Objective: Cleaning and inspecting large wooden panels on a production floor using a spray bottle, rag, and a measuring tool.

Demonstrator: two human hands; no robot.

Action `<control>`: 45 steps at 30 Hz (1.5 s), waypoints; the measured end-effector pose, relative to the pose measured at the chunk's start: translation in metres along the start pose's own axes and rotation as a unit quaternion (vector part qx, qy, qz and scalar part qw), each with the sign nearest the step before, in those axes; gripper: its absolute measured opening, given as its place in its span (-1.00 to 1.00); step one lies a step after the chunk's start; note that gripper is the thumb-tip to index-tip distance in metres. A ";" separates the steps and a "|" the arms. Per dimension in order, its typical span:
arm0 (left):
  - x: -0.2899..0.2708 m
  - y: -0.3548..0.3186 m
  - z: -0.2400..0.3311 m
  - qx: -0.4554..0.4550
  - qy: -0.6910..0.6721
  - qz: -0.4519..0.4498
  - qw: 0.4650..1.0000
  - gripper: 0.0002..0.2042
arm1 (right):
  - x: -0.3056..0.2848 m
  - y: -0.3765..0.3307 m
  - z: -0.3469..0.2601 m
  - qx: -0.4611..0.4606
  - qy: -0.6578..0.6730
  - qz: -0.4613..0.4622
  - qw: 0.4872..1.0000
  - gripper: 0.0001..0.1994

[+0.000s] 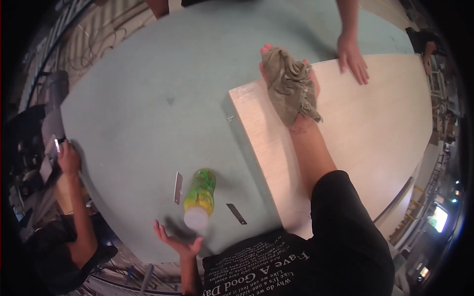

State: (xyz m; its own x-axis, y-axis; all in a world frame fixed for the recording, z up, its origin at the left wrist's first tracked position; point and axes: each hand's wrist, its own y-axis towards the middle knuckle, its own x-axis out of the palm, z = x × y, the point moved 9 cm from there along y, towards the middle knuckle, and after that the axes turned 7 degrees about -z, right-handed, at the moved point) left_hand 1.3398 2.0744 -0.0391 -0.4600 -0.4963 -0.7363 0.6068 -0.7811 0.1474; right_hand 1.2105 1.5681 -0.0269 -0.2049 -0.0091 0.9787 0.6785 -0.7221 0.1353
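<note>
A crumpled, frayed olive-brown rag [290, 89] lies across my right hand [317, 84], which is held out over the far end of the pale wooden panel [380, 113]. Fingertips show at the rag's edges; the palm is hidden under it. My left hand [180, 244] is open and empty, its fingers apart, near the table's front edge. Just beyond it a bottle [201, 192] with green and yellow contents and a white cap lies or leans on the green tabletop [143, 123]. A silvery blade-like strip [177, 188] and a dark one [236, 213] flank the bottle.
Another person's hand [353, 61] rests flat at the panel's far edge. At the left, a co-worker's hand [69, 158] holds a small light-coloured object. A further person [427, 47] stands at the far right. The panel's raised edge [252, 153] runs along the tabletop.
</note>
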 end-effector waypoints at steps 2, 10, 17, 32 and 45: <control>0.019 0.075 0.069 0.059 -0.055 0.003 0.997 0.29 | 0.008 -0.014 -0.003 -0.054 -0.071 0.043 0.995 -0.29; 0.094 0.185 0.171 -0.007 -0.167 -0.098 0.981 -0.41 | 0.014 -0.094 0.036 -0.053 -0.015 0.039 0.998 -0.15; 0.113 0.211 0.259 -0.027 0.163 -0.334 0.928 -0.47 | 0.030 -0.097 0.044 -0.014 -0.016 0.022 1.000 -0.19; 0.146 0.229 0.246 -0.093 0.248 -0.508 0.819 -0.55 | -0.005 -0.097 0.048 -0.016 0.025 0.037 0.999 -0.25; 0.152 0.219 0.245 -0.078 0.101 -0.476 0.870 -0.53 | -0.005 -0.103 0.038 -0.027 -0.021 0.109 0.993 -0.44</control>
State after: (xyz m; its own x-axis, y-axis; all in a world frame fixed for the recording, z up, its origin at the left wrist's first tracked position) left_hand 1.2441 1.7351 0.0433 -0.6883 0.4360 -0.5798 0.1023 -0.7329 -0.6726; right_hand 1.1679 1.6690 -0.0396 -0.0262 -0.1416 0.9896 0.6642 -0.7423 -0.0887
